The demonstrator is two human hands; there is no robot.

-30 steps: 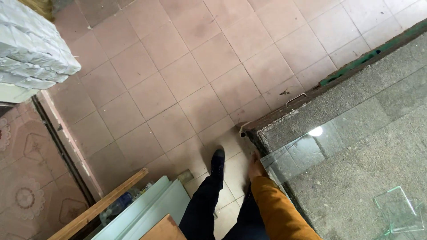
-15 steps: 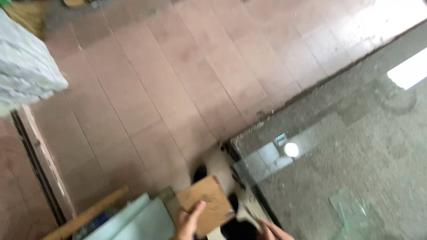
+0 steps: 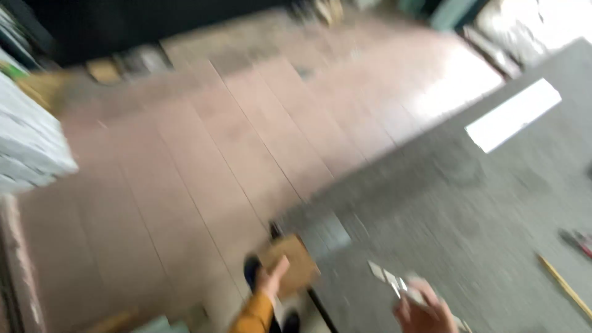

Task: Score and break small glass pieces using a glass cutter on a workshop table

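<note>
The view is heavily blurred by motion. My left hand (image 3: pixel 272 279), in a mustard-yellow sleeve, holds a flat brown piece of cardboard (image 3: pixel 291 261) at the corner of a grey table (image 3: pixel 468 209). My right hand (image 3: pixel 422 308) is at the bottom edge over the table and grips a thin, pale, flat piece (image 3: pixel 390 279), possibly glass; its exact kind is unclear. My dark shoe (image 3: pixel 251 270) shows on the tiled floor below the cardboard.
Pinkish floor tiles (image 3: pixel 203 160) fill the middle and left. A stack of pale sheets (image 3: pixel 31 142) stands at the left edge. On the table's right lie a yellow stick-like tool (image 3: pixel 564 285) and a red item (image 3: pixel 576 239). A bright light reflection (image 3: pixel 513 115) shows on the table.
The camera has swung up and right, showing more table and floor. My left hand has carried the cardboard to the table corner. My right hand has risen into view with a thin piece.
</note>
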